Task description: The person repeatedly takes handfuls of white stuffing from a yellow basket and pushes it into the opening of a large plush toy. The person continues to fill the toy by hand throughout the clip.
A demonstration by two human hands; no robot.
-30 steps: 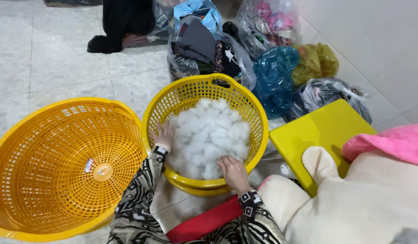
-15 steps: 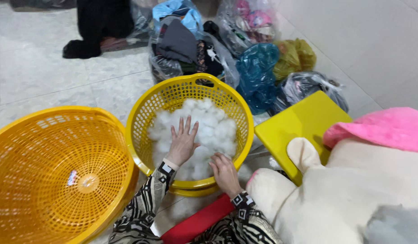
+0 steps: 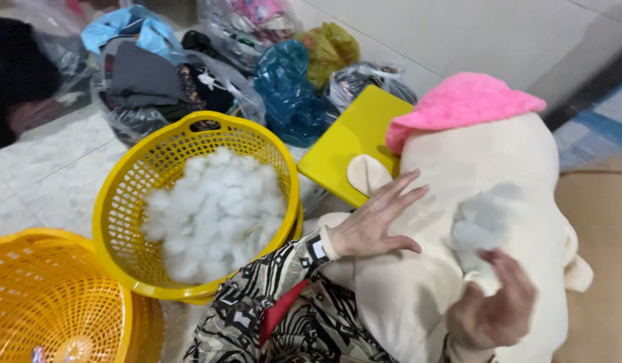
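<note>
Toy [image 3: 485, 202] under both hands — left hand [image 3: 375, 222] flat, right hand [image 3: 496, 306] pinching stuffing [image 3: 479, 225].

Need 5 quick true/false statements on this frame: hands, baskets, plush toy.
1. The left hand rests spread on the cream plush toy. True.
2. The right hand holds a clump of white stuffing against the toy. True.
3. The toy's hat is blue. False: it is pink.
4. The stuffing-filled yellow basket lies right of the toy. False: it is to its left.
5. The orange basket is full of stuffing. False: the part in view holds none.
</note>
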